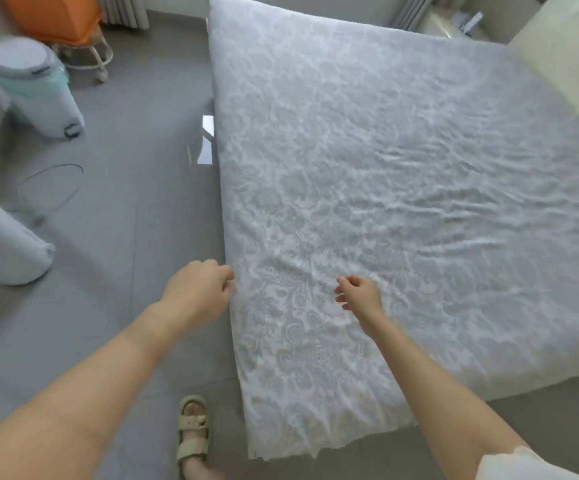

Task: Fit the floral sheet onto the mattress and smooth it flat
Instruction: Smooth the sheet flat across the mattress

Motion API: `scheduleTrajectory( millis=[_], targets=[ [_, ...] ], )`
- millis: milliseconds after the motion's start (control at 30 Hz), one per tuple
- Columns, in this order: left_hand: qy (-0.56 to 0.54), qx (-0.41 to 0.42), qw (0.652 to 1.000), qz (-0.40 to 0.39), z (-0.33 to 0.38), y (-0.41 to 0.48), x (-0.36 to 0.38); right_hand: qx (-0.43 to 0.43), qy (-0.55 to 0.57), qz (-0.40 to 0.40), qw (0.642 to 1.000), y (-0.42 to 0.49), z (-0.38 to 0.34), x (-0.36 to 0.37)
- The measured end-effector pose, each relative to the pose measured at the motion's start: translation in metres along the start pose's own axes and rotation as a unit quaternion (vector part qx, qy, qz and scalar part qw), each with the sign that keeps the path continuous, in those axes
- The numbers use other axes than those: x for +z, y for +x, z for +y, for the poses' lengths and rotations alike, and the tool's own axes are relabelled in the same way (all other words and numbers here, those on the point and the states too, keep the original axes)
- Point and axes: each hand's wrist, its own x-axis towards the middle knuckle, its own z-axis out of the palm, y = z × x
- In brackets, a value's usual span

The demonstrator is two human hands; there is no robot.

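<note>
On the grey floor (135, 209) at the far left stand two white cylindrical appliances (32, 88), well apart from the bed, and a sandalled foot (193, 434) stands near the mattress's near corner. The left hand (200, 289) sits right at the left edge of the floral sheet (367, 188), fingers curled against the hem; blur hides whether they pinch any cloth. The sheet lies spread over the mattress (257, 441). Its long left edge runs away from the person almost straight up the view, so its length appears to point forward, and the near corner lies just right of the foot. The right hand (360, 294) is over the sheet's near left part, just inside that edge, fingers loosely curled with no cloth seen between them. Further right, creases run crosswise over the sheet towards a cream panel (565, 71).
</note>
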Motion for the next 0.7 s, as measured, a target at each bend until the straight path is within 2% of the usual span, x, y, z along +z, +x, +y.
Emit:
scheduleTrajectory(
  millis=[233,367,533,700],
  targets=[
    [0.043,0.068,0.997,-0.016,-0.061,0.081,-0.08,0.097,0.066,0.075,0.99,0.034,-0.062,0.043],
    [0.065,0.108,0.992,0.013,-0.08,0.151,-0.128,0.098,0.045,0.099,0.989,0.06,-0.118,0.059],
    [0.079,0.195,0.978,0.001,-0.067,0.246,-0.17,0.1,0.009,0.13,0.986,0.096,-0.174,0.062],
    [0.092,0.293,0.951,-0.036,-0.029,0.351,-0.189,0.146,0.023,0.204,0.968,0.133,-0.201,0.047]
  ],
)
